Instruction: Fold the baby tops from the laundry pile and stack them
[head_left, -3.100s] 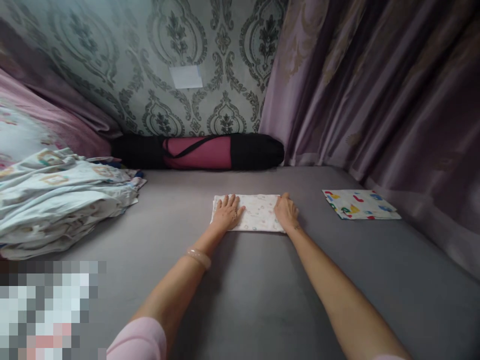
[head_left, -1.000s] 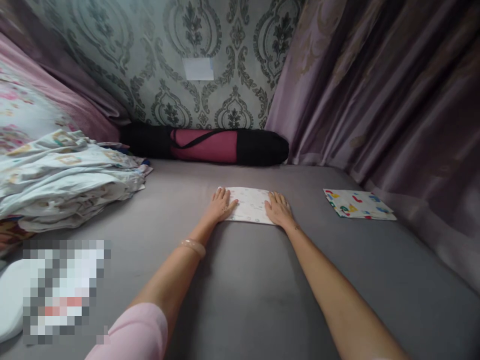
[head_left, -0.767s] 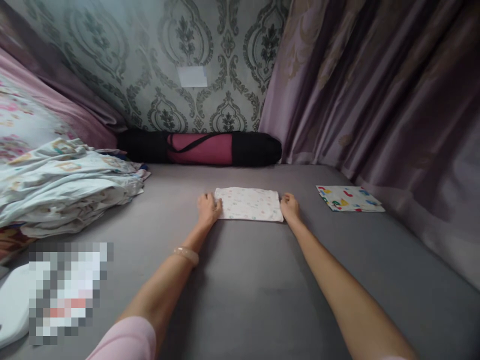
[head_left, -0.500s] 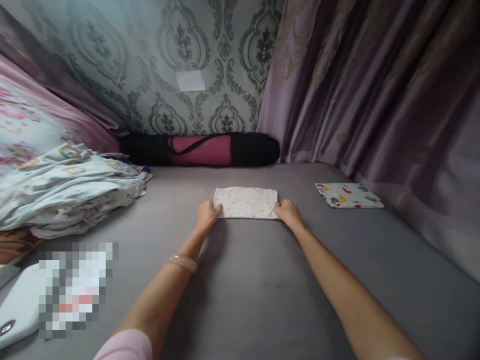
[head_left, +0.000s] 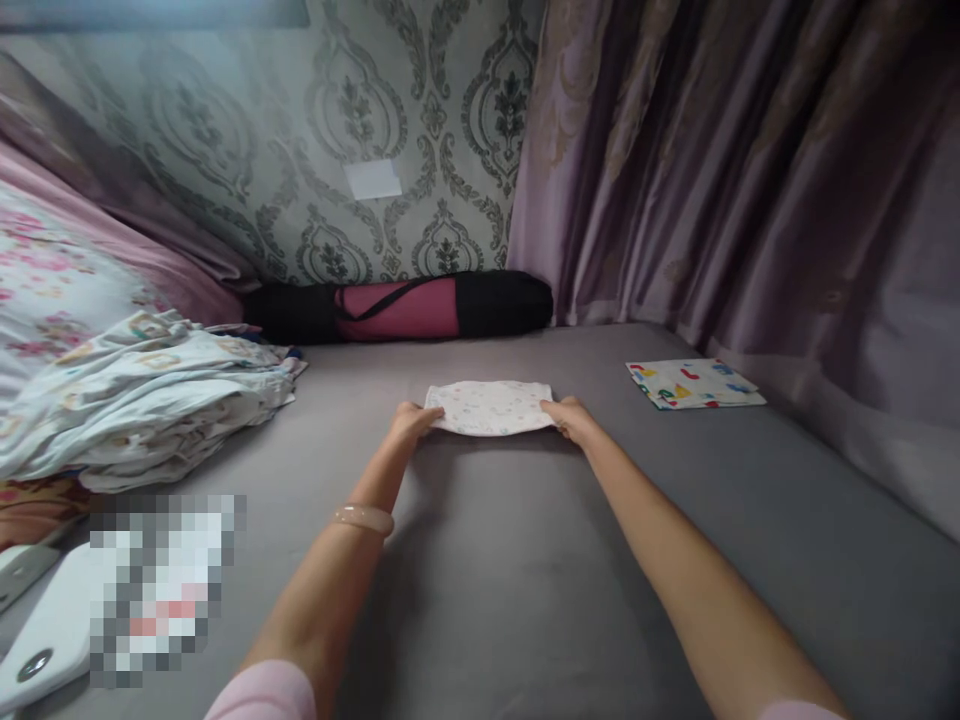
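Note:
A small folded white cloth [head_left: 491, 407] with a faint printed pattern is stretched between my two hands over the grey sheet. My left hand [head_left: 415, 420] pinches its left end, thumb on top. At the opposite end my right hand [head_left: 568, 416] grips the right edge. The cloth's front edge sags a little and a shadow lies beneath it, so it looks raised off the bed. What garment the folded cloth is, I cannot tell. To the right lies another folded cloth [head_left: 694, 384] with colourful prints, touched by neither hand.
A heap of pale printed clothes [head_left: 172, 390] is on the left. Nearer me lie a white device [head_left: 60, 620] and a blurred-out item [head_left: 172, 590]. A black and pink rolled bag [head_left: 397, 307] rests against the wall, and purple curtains [head_left: 675, 150] hang along the right.
Both hands have lifted the white cloth slightly off the sheet, and its front edge now curves downward. The camera view has tilted a little.

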